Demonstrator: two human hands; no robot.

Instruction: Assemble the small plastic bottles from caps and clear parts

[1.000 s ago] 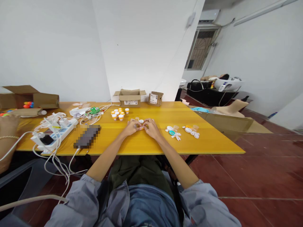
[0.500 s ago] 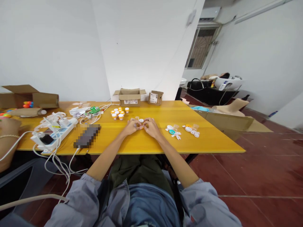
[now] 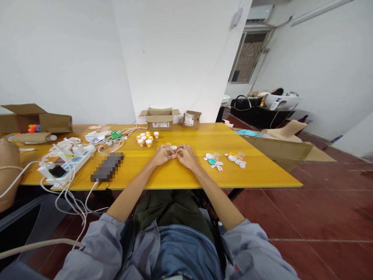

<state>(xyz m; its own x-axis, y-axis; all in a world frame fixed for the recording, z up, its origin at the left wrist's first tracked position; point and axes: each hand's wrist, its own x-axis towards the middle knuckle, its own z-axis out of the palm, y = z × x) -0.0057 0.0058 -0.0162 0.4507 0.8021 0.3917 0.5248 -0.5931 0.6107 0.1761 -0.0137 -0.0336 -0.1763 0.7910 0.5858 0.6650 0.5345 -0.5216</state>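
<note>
My left hand (image 3: 163, 155) and my right hand (image 3: 185, 155) meet over the table, fingertips pinched together on a small orange-and-white piece that they mostly hide. Just beyond the fingertips lies a round white cap (image 3: 174, 147), beside a small clear cup (image 3: 169, 144). Right of my hands rests a group of loose parts: a white ring, a teal ring (image 3: 211, 161), a clear cup and white perforated pieces (image 3: 218, 166). Farther right sits a similar group with an orange ring and a white disc (image 3: 232, 158). Several orange-and-white capped pieces (image 3: 145, 139) stand behind my left hand.
Two cardboard boxes, one open (image 3: 159, 119) and one smaller (image 3: 191, 119), stand against the wall. A power strip (image 3: 70, 165) with tangled cables and a blurred dark device (image 3: 107, 167) lie to the left. Another person's arm (image 3: 10, 167) is at the far left.
My hands stay in nearly the same place, with small finger movements around the piece. At the far left, the other person's hand has shifted slightly.
</note>
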